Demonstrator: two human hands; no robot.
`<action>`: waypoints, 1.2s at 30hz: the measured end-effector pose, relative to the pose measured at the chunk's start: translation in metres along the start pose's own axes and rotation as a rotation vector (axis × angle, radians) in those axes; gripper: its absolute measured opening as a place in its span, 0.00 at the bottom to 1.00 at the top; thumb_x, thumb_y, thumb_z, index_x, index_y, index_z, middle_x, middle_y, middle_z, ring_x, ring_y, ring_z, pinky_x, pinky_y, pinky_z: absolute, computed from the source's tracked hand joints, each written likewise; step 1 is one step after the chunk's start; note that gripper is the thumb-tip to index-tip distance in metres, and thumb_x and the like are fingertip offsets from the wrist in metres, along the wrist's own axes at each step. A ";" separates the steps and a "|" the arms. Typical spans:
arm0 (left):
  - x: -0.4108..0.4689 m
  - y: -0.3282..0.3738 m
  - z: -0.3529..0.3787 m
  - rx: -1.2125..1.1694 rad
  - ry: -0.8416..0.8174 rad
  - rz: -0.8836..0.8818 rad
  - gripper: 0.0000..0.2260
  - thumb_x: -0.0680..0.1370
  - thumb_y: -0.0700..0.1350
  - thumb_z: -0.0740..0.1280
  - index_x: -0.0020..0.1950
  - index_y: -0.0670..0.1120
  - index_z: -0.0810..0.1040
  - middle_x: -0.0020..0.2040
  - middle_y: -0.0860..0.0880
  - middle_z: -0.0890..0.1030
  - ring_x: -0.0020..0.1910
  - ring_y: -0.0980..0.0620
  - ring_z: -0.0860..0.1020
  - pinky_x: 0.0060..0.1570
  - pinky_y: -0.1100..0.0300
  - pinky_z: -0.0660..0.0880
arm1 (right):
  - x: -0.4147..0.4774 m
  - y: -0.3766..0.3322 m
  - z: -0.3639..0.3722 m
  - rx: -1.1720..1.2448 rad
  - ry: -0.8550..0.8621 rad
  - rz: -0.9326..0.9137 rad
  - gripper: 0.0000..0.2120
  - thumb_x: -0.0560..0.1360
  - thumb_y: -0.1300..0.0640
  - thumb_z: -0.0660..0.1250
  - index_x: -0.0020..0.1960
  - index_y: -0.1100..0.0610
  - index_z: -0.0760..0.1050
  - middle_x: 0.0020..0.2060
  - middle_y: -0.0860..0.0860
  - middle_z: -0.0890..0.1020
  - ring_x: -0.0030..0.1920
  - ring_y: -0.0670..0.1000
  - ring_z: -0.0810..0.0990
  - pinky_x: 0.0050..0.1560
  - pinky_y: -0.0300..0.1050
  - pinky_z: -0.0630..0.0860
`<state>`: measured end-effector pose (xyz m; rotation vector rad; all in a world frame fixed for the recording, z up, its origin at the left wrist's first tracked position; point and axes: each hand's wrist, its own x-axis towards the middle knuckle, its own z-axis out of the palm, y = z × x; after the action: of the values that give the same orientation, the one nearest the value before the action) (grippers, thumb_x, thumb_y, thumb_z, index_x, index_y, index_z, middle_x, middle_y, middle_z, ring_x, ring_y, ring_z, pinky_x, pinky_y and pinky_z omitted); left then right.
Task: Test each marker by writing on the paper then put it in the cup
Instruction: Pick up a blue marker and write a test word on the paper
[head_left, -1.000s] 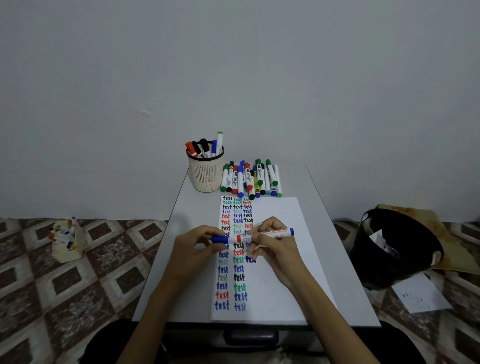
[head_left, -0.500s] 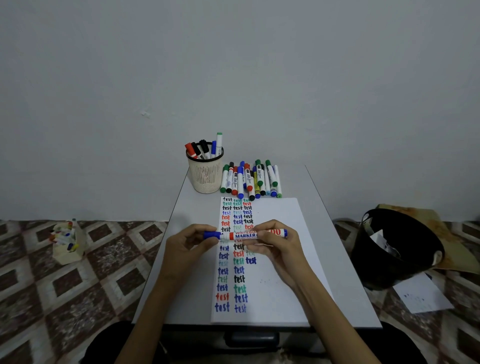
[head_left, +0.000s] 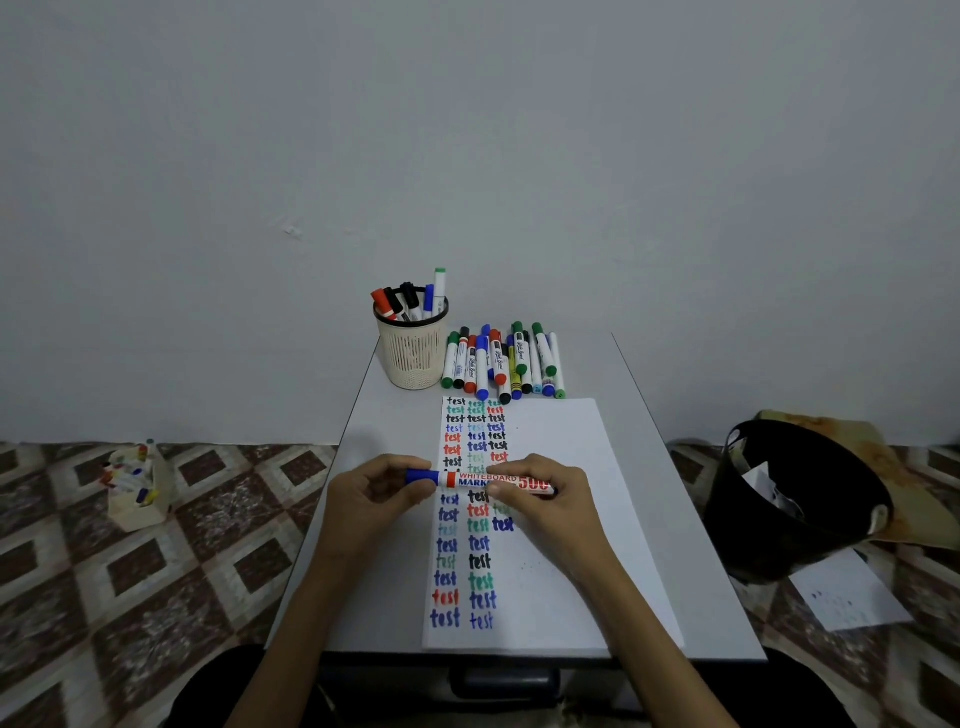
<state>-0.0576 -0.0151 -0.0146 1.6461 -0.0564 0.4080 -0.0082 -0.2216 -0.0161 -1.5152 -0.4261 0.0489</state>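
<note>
Blue-capped whiteboard marker (head_left: 480, 480) lay horizontal above the paper (head_left: 550, 519), held at both ends, approx. level w/ the middle rows of writing. Left hand (head_left: 371, 499) pinched the blue cap end betw. thumb and fingertips; right hand (head_left: 545, 499) gripped the barrel's other end, fingers curled round it, thumb under the label. Cap was on. Barrel white w/ red and blue print, red band next to the cap.

Paper sat on the grey table (head_left: 395, 431), its left part filled w/ three columns of "test" in black, green, blue, red; third column ended near the hands. Right part of the sheet was blank.

Cream mesh cup (head_left: 413, 353) stood at the table's far left corner, holding several markers, caps up: red, black, blue, green. Just right of it, a row of loose markers (head_left: 501, 364) lay side by side, touching, some stacked, betw. cup and the sheet's far edge.

Black bin (head_left: 795, 499) on the tiled floor, right of table.
</note>
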 end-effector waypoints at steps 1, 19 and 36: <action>0.000 0.000 -0.001 -0.001 0.000 -0.007 0.09 0.67 0.40 0.72 0.46 0.42 0.81 0.42 0.47 0.85 0.43 0.50 0.83 0.41 0.61 0.80 | 0.000 0.000 0.000 -0.006 -0.002 -0.016 0.07 0.68 0.57 0.77 0.46 0.54 0.86 0.41 0.54 0.85 0.45 0.58 0.83 0.50 0.60 0.80; -0.001 0.001 -0.002 0.151 -0.060 0.069 0.09 0.66 0.42 0.73 0.44 0.52 0.81 0.41 0.53 0.85 0.43 0.53 0.83 0.41 0.62 0.80 | 0.000 0.002 -0.003 0.044 -0.039 0.049 0.06 0.70 0.60 0.75 0.46 0.61 0.85 0.38 0.60 0.84 0.28 0.56 0.75 0.29 0.45 0.74; 0.008 -0.012 0.005 0.406 0.121 0.045 0.21 0.74 0.48 0.69 0.66 0.50 0.71 0.53 0.56 0.80 0.52 0.62 0.77 0.52 0.65 0.75 | 0.076 -0.030 0.026 -1.207 -0.250 -0.400 0.09 0.75 0.51 0.69 0.53 0.54 0.80 0.48 0.49 0.80 0.51 0.48 0.74 0.57 0.48 0.70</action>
<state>-0.0456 -0.0168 -0.0240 2.0179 0.0855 0.5807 0.0473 -0.1766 0.0310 -2.5750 -1.0693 -0.4060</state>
